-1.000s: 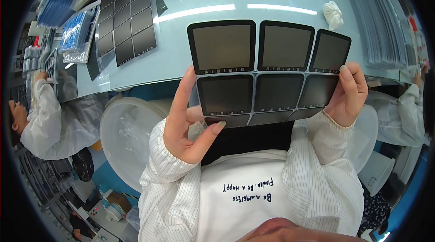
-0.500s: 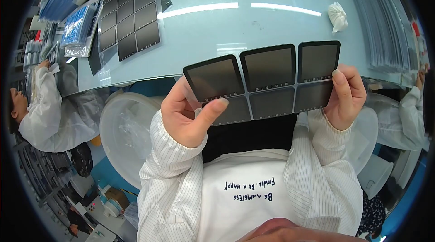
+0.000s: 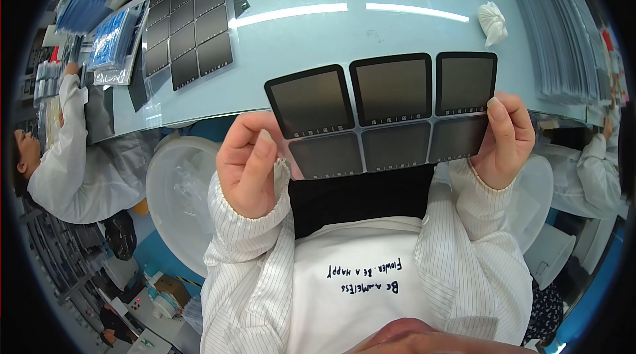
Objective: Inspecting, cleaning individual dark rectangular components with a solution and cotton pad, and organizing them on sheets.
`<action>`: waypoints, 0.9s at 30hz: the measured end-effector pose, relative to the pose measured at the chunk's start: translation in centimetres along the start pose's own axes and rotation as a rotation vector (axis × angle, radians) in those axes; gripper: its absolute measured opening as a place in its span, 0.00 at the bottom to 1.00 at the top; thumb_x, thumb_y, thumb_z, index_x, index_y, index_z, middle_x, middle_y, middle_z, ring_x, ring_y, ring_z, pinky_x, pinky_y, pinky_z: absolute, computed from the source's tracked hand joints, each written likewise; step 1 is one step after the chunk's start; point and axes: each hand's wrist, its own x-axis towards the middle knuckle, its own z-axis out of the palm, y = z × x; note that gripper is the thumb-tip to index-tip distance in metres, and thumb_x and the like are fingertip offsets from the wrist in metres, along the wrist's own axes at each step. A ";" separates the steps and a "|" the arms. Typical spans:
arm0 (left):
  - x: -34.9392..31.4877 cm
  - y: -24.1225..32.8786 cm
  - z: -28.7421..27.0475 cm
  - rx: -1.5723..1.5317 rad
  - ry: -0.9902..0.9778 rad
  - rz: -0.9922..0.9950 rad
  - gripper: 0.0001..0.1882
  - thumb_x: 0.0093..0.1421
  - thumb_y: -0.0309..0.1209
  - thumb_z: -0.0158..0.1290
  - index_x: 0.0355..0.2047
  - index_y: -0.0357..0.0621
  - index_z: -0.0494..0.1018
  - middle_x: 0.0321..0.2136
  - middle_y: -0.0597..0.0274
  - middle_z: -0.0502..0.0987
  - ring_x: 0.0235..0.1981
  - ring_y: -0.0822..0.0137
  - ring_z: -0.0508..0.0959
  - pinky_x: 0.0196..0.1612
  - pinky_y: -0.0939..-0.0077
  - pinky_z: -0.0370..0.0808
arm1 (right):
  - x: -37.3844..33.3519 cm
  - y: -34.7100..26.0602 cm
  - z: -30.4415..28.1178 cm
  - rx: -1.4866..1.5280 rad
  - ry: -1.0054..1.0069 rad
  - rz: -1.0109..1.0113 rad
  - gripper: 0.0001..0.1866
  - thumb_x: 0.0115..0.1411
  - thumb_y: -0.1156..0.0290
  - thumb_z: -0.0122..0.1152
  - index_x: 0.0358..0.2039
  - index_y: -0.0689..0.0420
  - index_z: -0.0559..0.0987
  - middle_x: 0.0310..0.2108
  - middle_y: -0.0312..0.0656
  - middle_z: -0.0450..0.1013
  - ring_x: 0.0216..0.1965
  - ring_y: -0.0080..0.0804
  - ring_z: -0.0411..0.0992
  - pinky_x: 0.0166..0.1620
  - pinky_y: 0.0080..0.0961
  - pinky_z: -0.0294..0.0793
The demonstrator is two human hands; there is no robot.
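Observation:
I hold up a sheet of dark rectangular panels (image 3: 391, 94) in front of me, just off the table's near edge. It has two rows of panels with rounded corners, black borders and small marks along the lower edges, joined by clear film. My right hand (image 3: 507, 138) pinches the sheet's right end, thumb on the front and fingers behind. At the left end, my left hand (image 3: 248, 165) is closed with the thumb against the bent fingers at the film's edge. Some of its fingers are hidden behind the sheet.
A similar dark panel sheet (image 3: 192, 19) lies at the table's far left, beside blue packs (image 3: 111, 39). Stacked clear sheets (image 3: 556, 29) stand at right, near a crumpled white wad (image 3: 491, 24). A white bin (image 3: 175, 201) is below left. Co-workers sit on both sides.
My left thumb has drawn back left off the panels to the film's edge, uncovering the lower left panel. The sheet has risen slightly. The left co-worker's arm has stretched toward the table.

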 end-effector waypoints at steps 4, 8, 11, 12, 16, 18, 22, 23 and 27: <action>-0.3 0.3 -1.1 0.068 0.035 0.039 0.07 0.63 0.25 0.47 0.38 0.34 0.67 0.29 0.55 0.77 0.21 0.71 0.75 0.24 0.82 0.71 | -0.2 -0.4 0.3 -0.057 -0.038 -0.045 0.06 0.58 0.74 0.60 0.28 0.63 0.77 0.22 0.34 0.71 0.22 0.14 0.63 0.28 0.11 0.59; -0.2 0.4 -2.2 0.110 0.043 0.079 0.06 0.62 0.24 0.48 0.37 0.34 0.67 0.28 0.55 0.77 0.19 0.72 0.74 0.22 0.82 0.70 | -0.5 -1.0 0.9 -0.060 -0.074 -0.036 0.05 0.57 0.74 0.61 0.28 0.63 0.77 0.21 0.34 0.72 0.20 0.14 0.63 0.25 0.11 0.59; 0.0 0.6 -1.9 0.094 0.057 0.097 0.05 0.62 0.23 0.47 0.37 0.34 0.67 0.29 0.54 0.77 0.19 0.72 0.75 0.22 0.82 0.69 | -0.6 -1.1 0.9 -0.093 -0.085 -0.050 0.05 0.57 0.74 0.62 0.29 0.63 0.78 0.19 0.33 0.71 0.17 0.13 0.62 0.22 0.10 0.58; 0.0 0.7 -1.9 0.096 0.070 0.118 0.05 0.62 0.23 0.47 0.37 0.34 0.67 0.29 0.54 0.77 0.18 0.72 0.75 0.22 0.83 0.69 | -0.5 -1.1 0.9 -0.095 -0.095 -0.054 0.05 0.57 0.74 0.62 0.29 0.63 0.78 0.19 0.33 0.71 0.16 0.13 0.62 0.21 0.10 0.58; 0.0 0.9 -2.0 0.103 0.057 0.143 0.05 0.62 0.23 0.47 0.37 0.33 0.67 0.29 0.53 0.78 0.18 0.72 0.74 0.21 0.83 0.69 | -0.7 -1.3 1.1 -0.074 -0.103 -0.040 0.05 0.57 0.74 0.62 0.29 0.62 0.78 0.18 0.33 0.71 0.15 0.13 0.63 0.20 0.10 0.58; 0.1 1.0 -2.1 0.099 0.044 0.157 0.05 0.62 0.22 0.47 0.37 0.33 0.67 0.29 0.53 0.77 0.17 0.72 0.74 0.21 0.83 0.69 | -0.7 -1.2 1.1 -0.075 -0.105 -0.043 0.05 0.57 0.73 0.62 0.29 0.62 0.78 0.18 0.33 0.71 0.15 0.13 0.63 0.20 0.10 0.59; 0.1 1.2 -2.5 0.110 0.022 0.154 0.04 0.62 0.21 0.46 0.37 0.33 0.67 0.29 0.53 0.77 0.17 0.73 0.73 0.21 0.83 0.68 | -0.9 -1.3 1.2 -0.068 -0.110 -0.037 0.05 0.58 0.73 0.61 0.29 0.62 0.78 0.18 0.34 0.72 0.15 0.14 0.64 0.20 0.10 0.59; 0.2 1.3 -2.4 0.105 0.025 0.151 0.04 0.62 0.21 0.45 0.37 0.34 0.67 0.29 0.53 0.77 0.17 0.73 0.73 0.21 0.83 0.68 | -0.9 -1.3 1.2 -0.069 -0.109 -0.035 0.05 0.58 0.73 0.61 0.29 0.62 0.78 0.18 0.34 0.72 0.15 0.14 0.64 0.20 0.10 0.59; 0.3 1.1 -2.2 0.130 0.090 0.177 0.05 0.63 0.22 0.45 0.38 0.33 0.67 0.28 0.53 0.77 0.15 0.73 0.72 0.19 0.83 0.67 | -0.9 -1.3 1.6 -0.061 -0.130 -0.037 0.05 0.58 0.73 0.61 0.30 0.62 0.78 0.18 0.34 0.72 0.15 0.14 0.64 0.20 0.10 0.59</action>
